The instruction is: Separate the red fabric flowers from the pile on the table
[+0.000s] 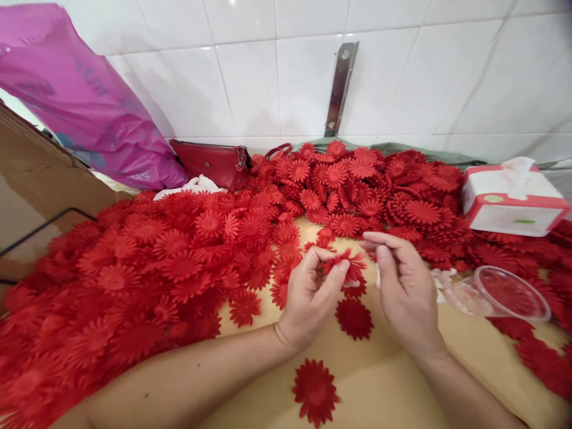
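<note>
Between the thumb and fingers of my left hand (313, 292) is a red artificial flower (351, 266), its petals bunched and turned sideways. My right hand (404, 286) is just to the right, apart from that flower. Its fingers are stretched out with the thumb alongside, and I see nothing held in them; the palm side is partly hidden. Below the hands, a flat red petal piece (354, 319) lies on the tan tabletop (379, 381). Nearer to me is another petal piece (315, 391). Some white bit shows behind the right hand, too small to name.
Red petal pieces heap up on the left (147, 280) and at the back (357, 179). On the right are a clear plastic tub (512, 293) and a tissue pack (513, 199). A red purse (210, 164), a purple bag (102, 113) and a cardboard box (40, 173) stand back left.
</note>
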`<action>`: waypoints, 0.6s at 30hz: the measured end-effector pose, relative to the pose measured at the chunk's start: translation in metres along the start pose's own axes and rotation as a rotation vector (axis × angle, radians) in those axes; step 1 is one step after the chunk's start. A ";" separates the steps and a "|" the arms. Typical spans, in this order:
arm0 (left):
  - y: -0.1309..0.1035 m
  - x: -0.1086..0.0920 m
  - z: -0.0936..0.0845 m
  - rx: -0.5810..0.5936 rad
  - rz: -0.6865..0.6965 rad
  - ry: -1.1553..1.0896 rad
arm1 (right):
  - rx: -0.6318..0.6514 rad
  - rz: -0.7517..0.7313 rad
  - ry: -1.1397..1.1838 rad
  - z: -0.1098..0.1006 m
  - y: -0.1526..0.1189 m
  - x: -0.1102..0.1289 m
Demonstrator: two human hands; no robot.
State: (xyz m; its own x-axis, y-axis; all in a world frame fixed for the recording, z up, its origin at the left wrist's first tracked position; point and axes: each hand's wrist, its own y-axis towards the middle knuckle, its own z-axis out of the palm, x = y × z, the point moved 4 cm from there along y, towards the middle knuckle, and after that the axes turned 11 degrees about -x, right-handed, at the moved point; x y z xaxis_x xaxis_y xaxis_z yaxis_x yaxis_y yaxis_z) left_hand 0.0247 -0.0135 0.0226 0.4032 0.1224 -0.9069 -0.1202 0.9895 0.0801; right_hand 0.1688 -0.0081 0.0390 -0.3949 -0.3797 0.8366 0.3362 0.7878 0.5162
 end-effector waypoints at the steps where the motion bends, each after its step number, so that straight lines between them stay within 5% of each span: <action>1: 0.005 0.003 -0.002 -0.025 -0.028 0.001 | -0.047 -0.018 0.000 -0.003 0.001 0.003; 7: 0.015 0.006 -0.003 0.040 -0.021 0.066 | 0.092 -0.256 -0.040 0.005 -0.002 0.010; 18: 0.015 0.004 -0.003 0.079 -0.005 0.166 | 0.218 0.044 0.115 0.011 -0.002 -0.004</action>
State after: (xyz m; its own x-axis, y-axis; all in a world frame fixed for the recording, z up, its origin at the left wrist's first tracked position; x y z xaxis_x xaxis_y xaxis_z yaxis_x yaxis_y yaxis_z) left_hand 0.0224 0.0013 0.0186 0.2480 0.1095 -0.9626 -0.0443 0.9938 0.1016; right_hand 0.1603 -0.0027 0.0330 -0.2799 -0.3857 0.8791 0.1531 0.8861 0.4375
